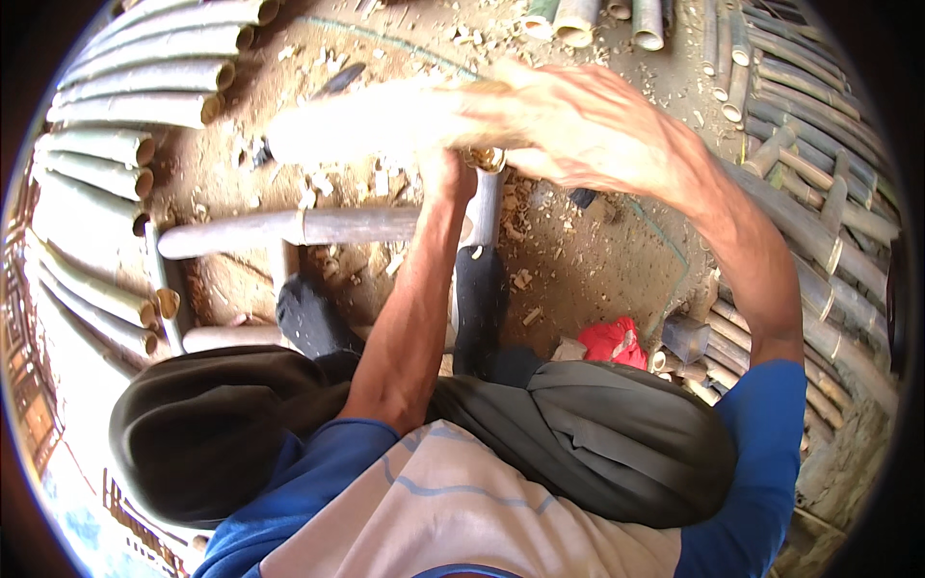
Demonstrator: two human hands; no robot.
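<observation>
My right hand (568, 116) reaches across from the right, smeared by motion, and seems closed at the right end of a long washed-out bright thing (356, 127). Glare hides what kind of thing that is. Under it is my left hand (449, 173), its fingers covered from sight. Right beside the left hand is the open end of a bamboo tube (489, 197), which runs down toward my foot. A longer bamboo pole (356, 224) lies crosswise just in front of my feet.
Cut bamboo tubes (145, 108) are stacked at the left, with more bamboo poles (819, 125) piled at the right. Several tubes (576, 24) lie at the far side. Pale shavings litter the dirt floor (578, 260). A red bag (617, 342) lies beyond my right knee.
</observation>
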